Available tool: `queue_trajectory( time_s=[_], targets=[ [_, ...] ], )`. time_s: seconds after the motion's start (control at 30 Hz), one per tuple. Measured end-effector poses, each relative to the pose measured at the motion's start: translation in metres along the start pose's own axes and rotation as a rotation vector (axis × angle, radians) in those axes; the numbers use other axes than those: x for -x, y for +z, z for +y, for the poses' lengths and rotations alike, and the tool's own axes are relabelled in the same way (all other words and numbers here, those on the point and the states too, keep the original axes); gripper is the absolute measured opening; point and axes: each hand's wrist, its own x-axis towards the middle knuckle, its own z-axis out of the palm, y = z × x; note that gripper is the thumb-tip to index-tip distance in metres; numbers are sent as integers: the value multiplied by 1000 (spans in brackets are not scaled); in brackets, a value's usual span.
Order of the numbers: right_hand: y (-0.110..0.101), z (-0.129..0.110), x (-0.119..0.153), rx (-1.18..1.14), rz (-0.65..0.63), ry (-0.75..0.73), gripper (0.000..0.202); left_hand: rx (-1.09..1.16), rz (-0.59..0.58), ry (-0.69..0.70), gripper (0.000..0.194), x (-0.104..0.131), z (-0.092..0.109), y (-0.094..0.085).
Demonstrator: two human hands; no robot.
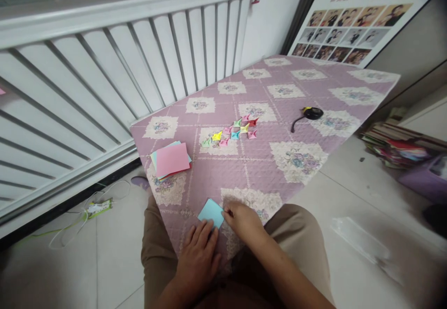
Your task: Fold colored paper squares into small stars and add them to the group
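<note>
Two hands work at the near corner of one table. One small blue paper (210, 210), flat and four-cornered, lies on the cloth there. The left hand (198, 253) lies palm down with the fingers slightly apart, and its fingertips press on the near edge of this paper. The right hand (242, 220) has thumb and forefinger together, pinching the right corner of the paper.

Beyond the hands there is one group of small folded figures (235, 135), with pointed tips and crisp creases. I count ten: four pink, two green, two yellow, one blue and one red; they sit so close and so small that this count may be wrong by one. To the left is one stack of paper sheets (172, 159), smooth and matte, a bit fanned; pink is on top, and blue, yellow and red edges show below. To the right, well apart from the papers, lies one black rounded object (313, 113) with a yellow part and a thin strap.

The tablecloth (258, 171) is mauve and looks quilted, with pale lace-like squares and printed flowers. Behind the table stands one white radiator (186, 43) with upright ribs. At the far end leans one white board (344, 2) bearing fifteen photos, three rows of five.
</note>
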Motion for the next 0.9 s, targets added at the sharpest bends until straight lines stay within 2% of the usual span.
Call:
queue_trajectory(
  time_s=[0.4,0.67,0.9],
  targets=[
    [2,0,1,16,22,23,10,-41,81,16,41,-5,0,-3],
    [3,2,-1,27,4,22,9,-47,89,44,45,-5,-4,-2],
    [3,3,-2,39,1,-19,13,-6,34,25,48,-3,-4,-3]
  ],
)
